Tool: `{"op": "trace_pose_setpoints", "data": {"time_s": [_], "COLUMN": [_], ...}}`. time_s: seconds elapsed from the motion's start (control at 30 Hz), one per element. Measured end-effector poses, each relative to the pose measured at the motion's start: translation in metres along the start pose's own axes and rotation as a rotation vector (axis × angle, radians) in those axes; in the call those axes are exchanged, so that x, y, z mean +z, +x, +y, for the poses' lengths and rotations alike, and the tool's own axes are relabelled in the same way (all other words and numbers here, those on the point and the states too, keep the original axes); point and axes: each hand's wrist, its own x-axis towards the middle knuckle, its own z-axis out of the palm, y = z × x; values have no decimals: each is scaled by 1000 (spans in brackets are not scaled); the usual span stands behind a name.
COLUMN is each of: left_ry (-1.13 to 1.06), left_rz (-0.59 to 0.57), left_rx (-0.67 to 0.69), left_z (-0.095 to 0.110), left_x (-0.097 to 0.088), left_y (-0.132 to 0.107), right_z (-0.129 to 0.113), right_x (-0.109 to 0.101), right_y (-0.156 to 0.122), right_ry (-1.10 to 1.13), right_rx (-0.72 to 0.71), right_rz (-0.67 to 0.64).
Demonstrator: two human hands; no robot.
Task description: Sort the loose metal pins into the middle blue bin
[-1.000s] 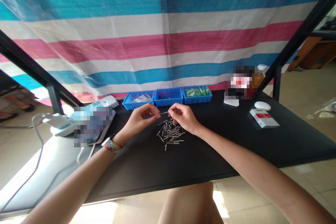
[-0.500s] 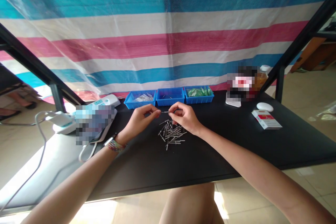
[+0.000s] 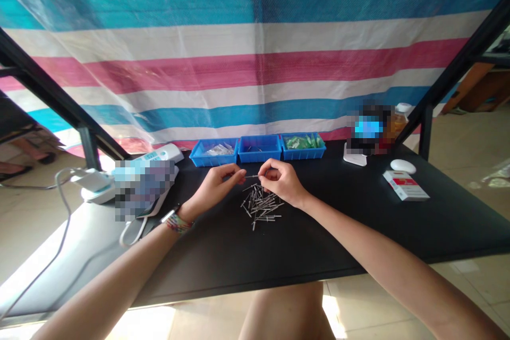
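Note:
A thin silvery blind rivet (image 3: 252, 176) is stretched level between my two hands, above the black table. My left hand (image 3: 217, 186) is closed in a pinch at the rivet's left end, thumb against forefinger. At its other end, my right hand (image 3: 281, 181) pinches it with thumb and fingertips, the remaining fingers curled. Just below my hands lies a loose pile of similar rivets (image 3: 261, 204), pointing in many directions. My right hand hides the pile's upper edge.
Behind my hands stand three blue bins: the left bin (image 3: 213, 159) with clear bags, the middle bin (image 3: 260, 156) with a few pins, the right bin (image 3: 303, 153) with green packets. A power strip (image 3: 171, 152) lies left; a small box (image 3: 405, 186) and white mouse (image 3: 403, 166) lie right.
The hands stay nearly in place, both on the rivet. Slightly more of its length shows between the fingertips now, and the whole view has shifted a little.

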Motion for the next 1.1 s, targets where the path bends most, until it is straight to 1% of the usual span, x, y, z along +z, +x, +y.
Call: {"op": "trace_pose_setpoints", "data": {"time_s": [0.07,0.13,0.17,0.23,0.3,0.4,0.47,0.53,0.67,0.83,0.9,1.0,1.1], "left_ry": [3,9,15,32,62,141,205,265,323,281,230,83,-87], "left_rz": [-8,-12,-17,-42,-87,-160,-193,-206,-195,-181,-163,-136,-118], "left_rx": [-4,0,6,22,47,86,109,134,169,145,122,78,57], "left_z": [-2,-5,-7,-9,-9,-8,-8,-11,-19,-23,-24,-23,-19], "left_x": [0,1,1,2,2,3,5,6,9,11,10,9,7], "left_y": [0,0,0,0,0,-1,-3,-3,-3,-2,-1,0,0], "right_z": [1,2,3,5,7,11,13,14,11,13,13,10,3], "right_x": [1,0,-1,-7,-17,-37,-47,-52,-46,-30,-26,-20,-17], "right_y": [1,6,10,23,37,50,50,44,32,22,18,14,11], "right_ry": [0,3,2,-18,-91,-291,-401,-457,-465,-492,-508,-534,-538], "right_rx": [4,-1,-10,-39,-66,-93,-120,-137,-149,-170,-197,-292,-366], "right_rz": [10,55,104,242,365,371,395,410,329,182,106,-13,-77]}}
